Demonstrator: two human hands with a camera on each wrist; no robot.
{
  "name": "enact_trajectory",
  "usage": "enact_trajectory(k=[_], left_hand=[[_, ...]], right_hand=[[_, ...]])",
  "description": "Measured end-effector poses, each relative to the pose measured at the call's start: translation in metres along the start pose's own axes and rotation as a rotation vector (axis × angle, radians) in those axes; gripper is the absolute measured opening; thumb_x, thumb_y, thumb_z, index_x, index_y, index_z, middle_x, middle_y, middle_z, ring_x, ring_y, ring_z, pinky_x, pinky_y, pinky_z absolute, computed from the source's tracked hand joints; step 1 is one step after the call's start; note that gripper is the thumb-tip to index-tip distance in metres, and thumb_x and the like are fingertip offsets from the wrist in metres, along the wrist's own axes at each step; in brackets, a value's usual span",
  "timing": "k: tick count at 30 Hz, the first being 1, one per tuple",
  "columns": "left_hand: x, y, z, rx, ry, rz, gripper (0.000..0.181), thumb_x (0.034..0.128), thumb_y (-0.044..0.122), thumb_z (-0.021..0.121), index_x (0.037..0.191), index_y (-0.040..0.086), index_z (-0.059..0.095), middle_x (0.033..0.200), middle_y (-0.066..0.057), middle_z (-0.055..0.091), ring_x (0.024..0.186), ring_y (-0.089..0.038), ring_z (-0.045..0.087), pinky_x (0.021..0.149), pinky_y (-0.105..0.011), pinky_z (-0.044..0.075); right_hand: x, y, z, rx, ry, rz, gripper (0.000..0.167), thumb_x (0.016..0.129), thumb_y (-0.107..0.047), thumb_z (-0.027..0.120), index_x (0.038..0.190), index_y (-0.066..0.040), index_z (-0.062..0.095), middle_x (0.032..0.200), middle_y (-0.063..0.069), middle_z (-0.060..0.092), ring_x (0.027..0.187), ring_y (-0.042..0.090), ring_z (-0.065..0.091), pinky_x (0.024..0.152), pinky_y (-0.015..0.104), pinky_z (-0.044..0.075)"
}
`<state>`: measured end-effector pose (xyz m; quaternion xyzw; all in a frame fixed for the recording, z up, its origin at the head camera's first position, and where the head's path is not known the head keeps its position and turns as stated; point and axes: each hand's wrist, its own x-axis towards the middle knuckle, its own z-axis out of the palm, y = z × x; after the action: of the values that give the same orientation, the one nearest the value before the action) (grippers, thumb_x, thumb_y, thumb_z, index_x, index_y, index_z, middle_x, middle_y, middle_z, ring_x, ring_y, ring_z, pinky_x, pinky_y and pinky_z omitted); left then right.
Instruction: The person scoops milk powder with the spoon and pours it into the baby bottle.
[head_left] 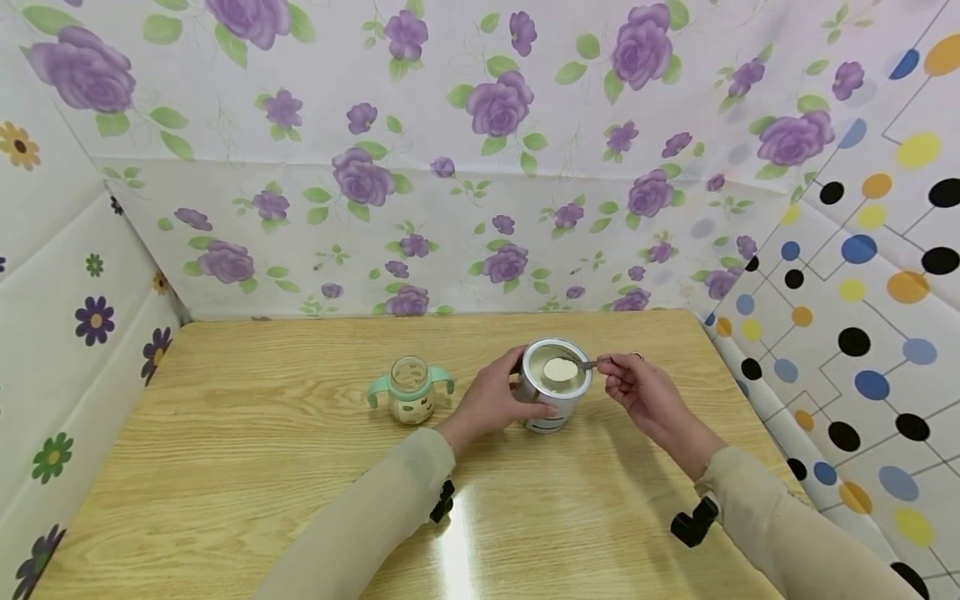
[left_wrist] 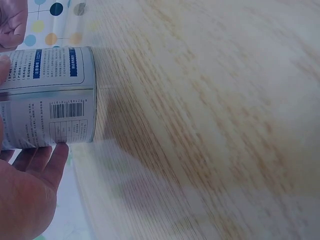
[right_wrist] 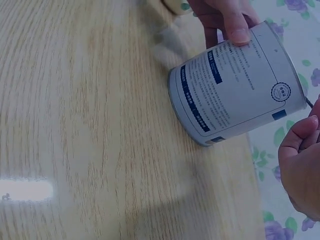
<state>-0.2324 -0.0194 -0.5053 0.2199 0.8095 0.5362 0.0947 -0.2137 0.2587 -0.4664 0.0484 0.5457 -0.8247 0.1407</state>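
A silver-rimmed tin (head_left: pixel 538 398) of pale powder is gripped by my left hand (head_left: pixel 491 398), its fingers and thumb round the side. Printed text and a barcode (left_wrist: pixel 67 110) show on the tin's wall in the left wrist view. My right hand (head_left: pixel 643 395) pinches the dark handle (head_left: pixel 598 363) of a spoon at the tin's right. The spoon's bowl holds a heap of pale powder (head_left: pixel 559 369) over the tin's mouth. Left of my left hand stands an open clear baby bottle (head_left: pixel 412 398) with two mint-green handles; its lower part looks pale. Whether the tin's base touches the table is unclear.
The wood-grain table (head_left: pixel 247 467) ends at a purple-flowered backdrop (head_left: pixel 450 233). Flower-patterned cloth (head_left: pixel 52 333) borders the left side, dotted cloth (head_left: pixel 832 317) the right. A bright reflection (head_left: pixel 456 542) lies on the tabletop near my left sleeve.
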Motion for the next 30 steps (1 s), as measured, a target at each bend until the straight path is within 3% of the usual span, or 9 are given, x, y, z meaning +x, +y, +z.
enact_trajectory(k=[22,30], left_hand=[[-0.0006,0.0008,-0.0023,0.013,-0.002,-0.001,0.100,0.0789,0.040,0.098,0.162,0.030,0.044,0.151,0.009,0.058,0.140,-0.023,0.057,0.113,-0.047,0.050],[-0.0008,0.0092,-0.0058,0.053,-0.004,-0.032,0.109,0.0758,0.043,0.100,0.165,0.027,0.039,0.156,0.005,0.055,0.145,-0.022,0.052,0.119,-0.052,0.044]], right_hand=[[0.0012,0.0007,0.0021,-0.021,0.028,-0.006,0.036,0.116,-0.016,0.048,0.102,-0.007,0.080,0.087,-0.002,0.079,0.074,0.006,0.067,0.074,0.020,0.058],[0.0017,0.0013,0.0013,-0.011,0.036,0.001,0.036,0.116,-0.016,0.048,0.102,-0.007,0.080,0.087,-0.001,0.079,0.074,0.006,0.067,0.073,0.020,0.058]])
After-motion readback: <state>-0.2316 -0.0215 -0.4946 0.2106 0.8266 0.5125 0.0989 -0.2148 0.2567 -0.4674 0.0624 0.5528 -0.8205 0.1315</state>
